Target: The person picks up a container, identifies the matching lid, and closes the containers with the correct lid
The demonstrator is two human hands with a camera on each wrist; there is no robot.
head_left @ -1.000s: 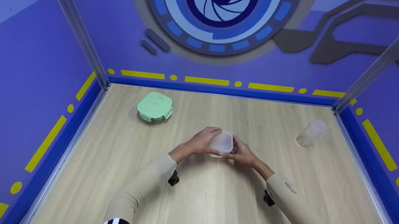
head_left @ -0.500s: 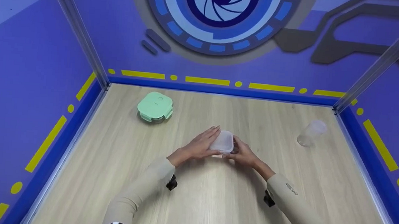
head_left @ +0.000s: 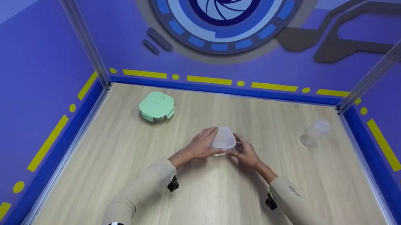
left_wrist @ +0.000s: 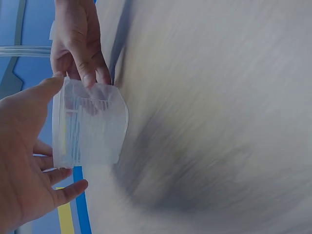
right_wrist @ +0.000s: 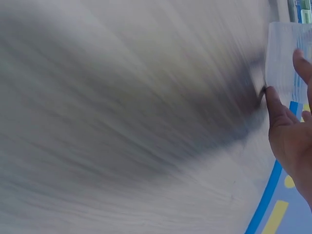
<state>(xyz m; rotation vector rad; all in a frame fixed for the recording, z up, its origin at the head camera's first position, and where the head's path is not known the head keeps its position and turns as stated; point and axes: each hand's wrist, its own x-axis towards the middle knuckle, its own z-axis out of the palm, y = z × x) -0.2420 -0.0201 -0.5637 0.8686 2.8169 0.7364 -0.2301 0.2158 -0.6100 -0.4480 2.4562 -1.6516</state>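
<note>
A clear plastic food container (left_wrist: 100, 124) with a frosted white lid (head_left: 224, 139) is held between both hands at the middle of the table. My left hand (head_left: 201, 143) grips the lid end from the left, its thumb at the near edge and fingers round the far edge. From the right, my right hand (head_left: 246, 153) holds the container's side wall, thumb on the near side. In the left wrist view, my left thumb presses the lid's rim while the other fingers spread along the opposite edge. The right wrist view shows only part of the container, at its right edge.
A mint-green lidded food container (head_left: 157, 106) sits at the back left of the wooden table (head_left: 209, 203). Toward the right stands a clear cup (head_left: 314, 133). Purple panels (head_left: 203, 62) wall in the table's back and sides.
The container has tilted slightly and shifted a little away from the body. My left fingers, straighter half a second ago, now bend over the lid's edge. The green container and cup stay in place.
</note>
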